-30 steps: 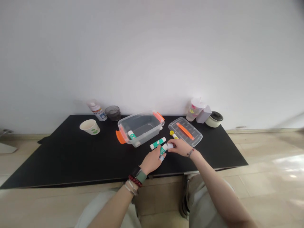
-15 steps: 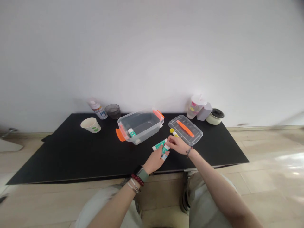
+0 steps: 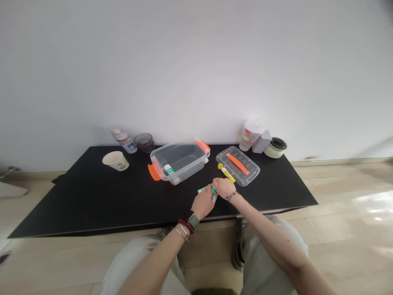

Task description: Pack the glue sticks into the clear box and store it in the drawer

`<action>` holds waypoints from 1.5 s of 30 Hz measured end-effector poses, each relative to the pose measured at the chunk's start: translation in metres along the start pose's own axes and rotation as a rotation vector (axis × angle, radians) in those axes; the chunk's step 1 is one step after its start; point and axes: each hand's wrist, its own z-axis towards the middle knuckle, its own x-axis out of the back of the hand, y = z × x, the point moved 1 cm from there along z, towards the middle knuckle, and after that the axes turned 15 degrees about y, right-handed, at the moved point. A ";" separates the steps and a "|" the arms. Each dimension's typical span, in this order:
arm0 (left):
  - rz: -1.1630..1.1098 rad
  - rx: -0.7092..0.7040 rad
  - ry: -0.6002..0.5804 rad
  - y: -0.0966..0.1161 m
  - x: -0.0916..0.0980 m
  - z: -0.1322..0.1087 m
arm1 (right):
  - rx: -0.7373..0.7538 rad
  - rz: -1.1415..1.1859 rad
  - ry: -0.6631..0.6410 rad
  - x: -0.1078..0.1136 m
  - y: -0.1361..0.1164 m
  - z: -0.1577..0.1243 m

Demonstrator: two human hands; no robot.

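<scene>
My left hand [image 3: 204, 203] is closed around a green-and-white glue stick [image 3: 214, 194], most of it covered by the fingers. The curled fingers of my right hand [image 3: 224, 187] grip the far end of that stick, hiding its tip. A second green-and-white glue stick [image 3: 201, 190] pokes out beyond my left fingers; whether it is held or lies on the table I cannot tell. Just past my right hand lies an uncapped yellow glue stick [image 3: 228, 175], with its yellow cap [image 3: 220, 166] beside it. Another green-and-white glue stick [image 3: 168, 170] leans inside the clear plastic box [image 3: 190, 167].
The box lid [image 3: 251, 174] with an orange handle lies on the black table [image 3: 92, 200]. Along the wall are a paper cup [image 3: 116, 160], a spray bottle [image 3: 124, 141], a dark glass bowl [image 3: 144, 142], a lidded drink cup [image 3: 249, 137], a grey box [image 3: 261, 141] and a cream pot [image 3: 274, 151].
My right hand has shifted from a fingertip pinch to a fuller grip over the glue stick's end. The yellow glue stick now shows more fully. The whole view has shifted slightly.
</scene>
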 end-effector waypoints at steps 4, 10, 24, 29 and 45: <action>-0.036 -0.042 0.019 -0.004 0.004 0.002 | -0.047 0.003 0.030 0.004 -0.002 -0.006; -0.781 -0.115 -0.244 -0.011 0.026 0.007 | 0.235 0.340 0.115 0.044 0.009 -0.009; -0.046 -0.110 -0.007 -0.008 0.042 0.005 | -0.037 0.072 0.133 0.030 -0.013 -0.008; -0.744 -0.129 -0.359 -0.016 0.042 0.003 | 0.373 0.258 0.141 0.052 -0.007 -0.019; -0.738 -0.083 -0.310 -0.009 0.046 -0.003 | 0.279 0.432 0.014 0.055 -0.002 -0.021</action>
